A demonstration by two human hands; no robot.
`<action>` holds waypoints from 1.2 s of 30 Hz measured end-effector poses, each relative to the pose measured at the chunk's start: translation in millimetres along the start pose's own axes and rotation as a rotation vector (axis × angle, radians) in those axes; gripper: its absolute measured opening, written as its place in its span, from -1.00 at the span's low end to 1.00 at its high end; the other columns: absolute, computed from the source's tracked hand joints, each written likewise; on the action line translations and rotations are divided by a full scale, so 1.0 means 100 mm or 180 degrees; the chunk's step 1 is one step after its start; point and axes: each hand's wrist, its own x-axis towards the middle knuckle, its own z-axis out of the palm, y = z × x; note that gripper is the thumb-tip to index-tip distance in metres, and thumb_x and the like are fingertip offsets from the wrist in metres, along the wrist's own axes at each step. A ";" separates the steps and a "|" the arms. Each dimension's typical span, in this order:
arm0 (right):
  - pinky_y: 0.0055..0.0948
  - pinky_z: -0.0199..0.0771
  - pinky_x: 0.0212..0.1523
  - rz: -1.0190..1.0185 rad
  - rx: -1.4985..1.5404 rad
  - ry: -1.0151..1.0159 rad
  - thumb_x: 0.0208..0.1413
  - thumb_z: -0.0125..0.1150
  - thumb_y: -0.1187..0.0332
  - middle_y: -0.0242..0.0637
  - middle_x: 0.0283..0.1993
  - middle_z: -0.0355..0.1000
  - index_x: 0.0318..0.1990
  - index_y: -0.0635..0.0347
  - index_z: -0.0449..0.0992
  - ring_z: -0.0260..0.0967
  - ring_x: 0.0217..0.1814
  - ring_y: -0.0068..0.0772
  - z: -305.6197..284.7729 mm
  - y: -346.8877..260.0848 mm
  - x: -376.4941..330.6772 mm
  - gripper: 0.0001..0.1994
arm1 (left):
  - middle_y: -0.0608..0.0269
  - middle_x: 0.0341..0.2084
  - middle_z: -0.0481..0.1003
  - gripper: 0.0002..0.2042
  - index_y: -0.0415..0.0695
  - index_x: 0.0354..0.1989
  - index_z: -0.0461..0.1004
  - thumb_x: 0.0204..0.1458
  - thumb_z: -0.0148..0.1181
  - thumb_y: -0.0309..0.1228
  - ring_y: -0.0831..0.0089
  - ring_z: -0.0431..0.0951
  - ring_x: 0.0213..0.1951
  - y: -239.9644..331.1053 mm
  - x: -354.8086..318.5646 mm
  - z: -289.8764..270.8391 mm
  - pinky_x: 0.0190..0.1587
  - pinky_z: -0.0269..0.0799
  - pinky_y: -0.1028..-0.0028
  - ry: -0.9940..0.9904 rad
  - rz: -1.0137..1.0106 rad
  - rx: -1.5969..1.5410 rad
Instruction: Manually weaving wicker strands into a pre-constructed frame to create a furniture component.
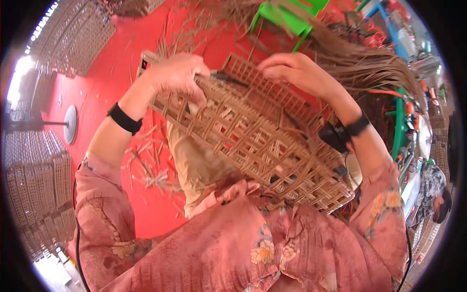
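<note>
A brown woven basket point(253, 129) with an open lattice of strips lies tilted across my lap, reaching from upper left to lower right. My left hand point(177, 75) is closed over its upper left end, with the fingers curled down onto the weave. Above the far lattice side point(265, 78) is my right hand point(299, 73), its fingers loosely stretched toward the left and slightly blurred. Nothing shows plainly in those fingers. Whether their tips touch the far rim I cannot make out. Both wrists wear black bands.
Loose strips point(155, 177) litter the red floor point(104, 97). A green plastic stool point(287, 19) stands beyond the basket. Long brown strips point(369, 65) hang in a bundle at the far right. Stacked woven panels point(41, 175) line the left side. Another person point(430, 190) is at the right edge.
</note>
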 end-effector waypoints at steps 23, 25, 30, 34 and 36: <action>-0.48 0.46 -0.43 -0.0390 0.1408 -0.0019 0.06 0.13 0.15 -0.29 -0.44 0.48 -0.26 0.29 0.48 0.44 -0.46 -0.40 1.37 -0.20 0.38 -0.68 | 0.19 -0.53 0.40 -0.51 -0.22 -0.49 0.44 -0.42 0.45 -0.05 0.26 0.39 -0.32 0.11 -0.34 -0.11 -0.28 0.25 0.31 0.0536 -0.0027 0.0171; -0.48 0.46 -0.44 -0.0304 0.1542 -0.0033 0.06 0.13 0.15 -0.29 -0.44 0.48 -0.26 0.28 0.48 0.44 -0.46 -0.40 1.39 -0.25 0.35 -0.68 | 0.16 -0.29 0.41 -0.50 -0.14 -0.29 0.47 -0.35 0.42 -0.06 0.27 0.36 -0.14 0.03 -0.50 0.07 -0.06 0.21 0.31 0.1726 0.0279 0.0143; -0.49 0.46 -0.44 0.0108 0.1907 0.0014 0.07 0.13 0.15 -0.29 -0.44 0.48 -0.26 0.28 0.48 0.44 -0.47 -0.42 1.40 -0.23 0.22 -0.68 | 0.30 -0.45 0.49 -0.77 -0.22 -0.25 0.46 0.03 0.21 -0.31 0.53 0.44 -0.42 0.29 -0.85 0.99 -0.32 0.34 0.50 0.4795 -0.0766 -0.1926; -0.50 0.46 -0.44 0.0345 0.2362 -0.0008 0.07 0.12 0.15 -0.29 -0.44 0.48 -0.26 0.27 0.48 0.44 -0.47 -0.43 1.60 -0.33 0.25 -0.68 | 0.29 -0.30 0.49 -0.73 -0.29 -0.14 0.41 0.17 0.03 -0.31 0.54 0.46 -0.28 0.55 -1.15 2.05 -0.18 0.36 0.51 0.4090 -0.1996 -0.4287; -0.50 0.46 -0.44 0.0474 0.2455 0.0092 0.07 0.12 0.15 -0.29 -0.44 0.48 -0.26 0.27 0.48 0.44 -0.47 -0.43 1.54 -0.27 0.19 -0.69 | 0.26 -0.27 0.48 -0.73 -0.27 -0.13 0.42 0.19 -0.02 -0.29 0.56 0.45 -0.27 0.78 -0.92 1.98 -0.16 0.35 0.51 0.4153 -0.1675 -0.5075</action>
